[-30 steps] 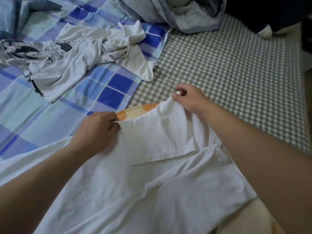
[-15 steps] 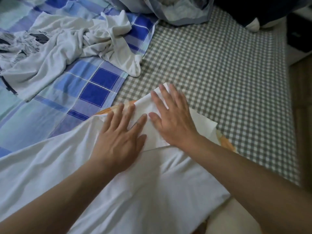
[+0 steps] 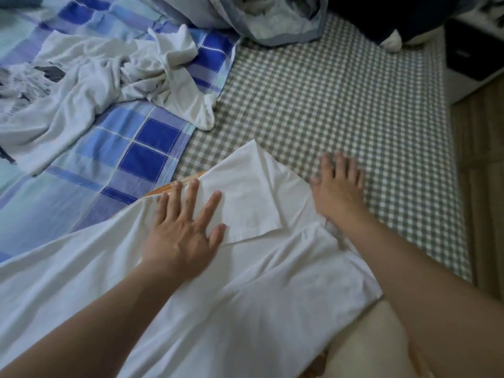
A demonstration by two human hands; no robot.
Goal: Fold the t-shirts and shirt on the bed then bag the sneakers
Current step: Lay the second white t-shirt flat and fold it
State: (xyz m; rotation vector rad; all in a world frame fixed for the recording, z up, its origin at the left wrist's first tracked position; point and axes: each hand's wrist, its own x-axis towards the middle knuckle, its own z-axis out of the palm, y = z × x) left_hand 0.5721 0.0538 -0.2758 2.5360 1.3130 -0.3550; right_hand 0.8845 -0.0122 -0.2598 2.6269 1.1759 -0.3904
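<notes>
While flat on smooth white t-shirt (image 3: 245, 282) | left hand (image 3: 182, 230) | triangular folded sleeve (image 3: 251, 197)

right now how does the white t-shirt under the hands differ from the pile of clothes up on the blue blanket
The white t-shirt lies spread flat with one sleeve folded in; the pile of clothes is crumpled and unfolded. The t-shirt looks plain white, while the pile shows a dark print at its left. The left hand presses flat on the t-shirt; nothing touches the pile. Both are mostly white and lie on the bed.
</notes>
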